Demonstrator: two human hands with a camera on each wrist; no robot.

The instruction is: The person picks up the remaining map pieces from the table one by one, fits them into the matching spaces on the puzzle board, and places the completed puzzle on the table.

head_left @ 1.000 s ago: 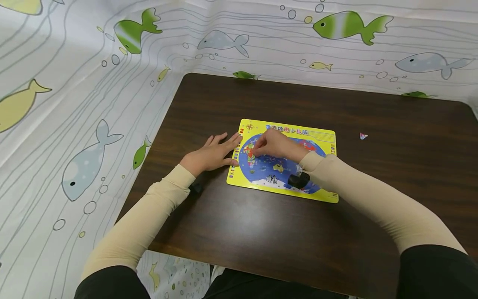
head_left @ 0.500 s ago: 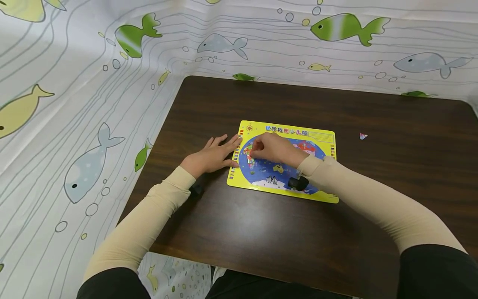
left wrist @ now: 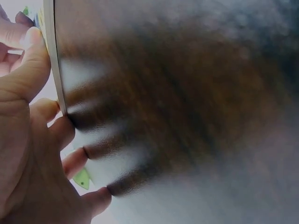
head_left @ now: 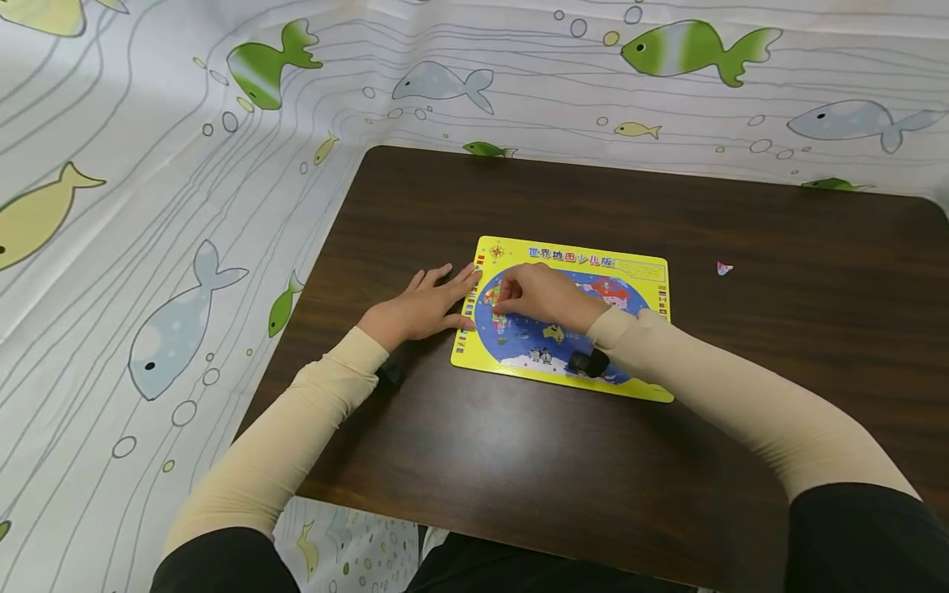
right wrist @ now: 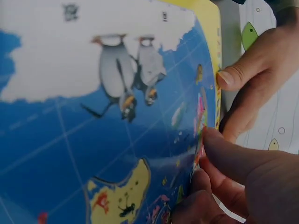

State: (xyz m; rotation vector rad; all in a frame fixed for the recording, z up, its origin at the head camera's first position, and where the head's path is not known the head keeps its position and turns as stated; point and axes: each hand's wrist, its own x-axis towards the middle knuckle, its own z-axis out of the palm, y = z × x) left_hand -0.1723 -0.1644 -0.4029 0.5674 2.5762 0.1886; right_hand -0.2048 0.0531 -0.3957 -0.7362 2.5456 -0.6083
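A yellow-bordered world map puzzle board with a blue oval map lies flat on the table. My left hand rests with spread fingers at its left edge, thumb and forefinger touching the border. Over the left part of the map, my right hand has thumb and forefinger together, pinching a small colourful puzzle piece. The right wrist view shows this piece tilted against the map near the thumb; its lower part is hidden by the fingers. Printed penguins and a yellow Australia show closer to that camera.
A loose small pink and white puzzle piece lies on the dark wooden table, right of the board. A white curtain with fish prints hangs behind and to the left of the table.
My right hand has shifted slightly left and down over the left part of the map, its fingers still pinched. My left hand stays at the board's edge.
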